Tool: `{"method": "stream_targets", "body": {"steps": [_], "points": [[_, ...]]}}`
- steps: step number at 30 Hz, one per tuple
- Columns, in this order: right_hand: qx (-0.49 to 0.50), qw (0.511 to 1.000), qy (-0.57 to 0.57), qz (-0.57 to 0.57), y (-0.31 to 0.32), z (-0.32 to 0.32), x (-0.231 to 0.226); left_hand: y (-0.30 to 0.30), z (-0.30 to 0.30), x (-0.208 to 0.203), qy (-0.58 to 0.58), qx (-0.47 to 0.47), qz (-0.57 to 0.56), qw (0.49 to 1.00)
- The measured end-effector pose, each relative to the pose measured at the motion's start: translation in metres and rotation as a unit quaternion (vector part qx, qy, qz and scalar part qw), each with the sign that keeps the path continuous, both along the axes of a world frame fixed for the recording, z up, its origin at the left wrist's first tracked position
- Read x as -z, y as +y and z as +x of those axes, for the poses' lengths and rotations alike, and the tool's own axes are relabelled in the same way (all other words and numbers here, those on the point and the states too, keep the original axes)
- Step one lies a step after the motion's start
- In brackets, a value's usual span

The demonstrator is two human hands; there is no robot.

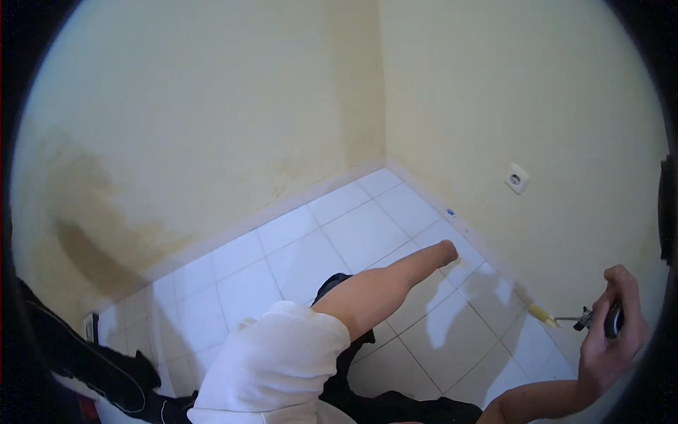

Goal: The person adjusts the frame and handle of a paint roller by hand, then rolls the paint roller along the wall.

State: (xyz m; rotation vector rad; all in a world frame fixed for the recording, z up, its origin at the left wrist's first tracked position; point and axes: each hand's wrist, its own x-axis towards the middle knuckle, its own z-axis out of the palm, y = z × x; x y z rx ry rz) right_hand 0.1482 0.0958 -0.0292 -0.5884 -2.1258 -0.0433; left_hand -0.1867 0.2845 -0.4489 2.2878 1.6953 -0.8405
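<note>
My left arm, in a white sleeve, stretches across the floor toward the right wall. At its end my left hand (448,252) is low, near the foot of that wall; its fingers are hidden from above. At the right edge my right hand (613,332) is closed round a black-handled tool (616,321). A thin metal rod with a bent tip runs leftward from the tool. Beside the rod's tip is a short yellow piece (542,316) by the baseboard; I cannot make out its kind or whether it joins the rod.
Pale yellow walls with brownish stains meet in a corner above a white tiled floor (364,233). The right wall has a white socket (516,179). A small blue spot (450,212) shows at the baseboard. Dark fabric (92,360) lies at the left; a dark object (666,212) stands far right.
</note>
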Motion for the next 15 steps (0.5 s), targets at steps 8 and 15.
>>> {"method": "stream_targets", "body": {"steps": [8, 15], "points": [[-0.048, 0.998, 0.018, -0.028, 0.027, -0.014, 0.025, -0.007, -0.035, -0.008, 0.019, -0.063, 0.009, 0.998], [-0.070, 0.996, 0.029, -0.041, 0.041, -0.028, 0.036, -0.002, -0.046, -0.004, 0.012, -0.082, 0.011, 0.997]]}}
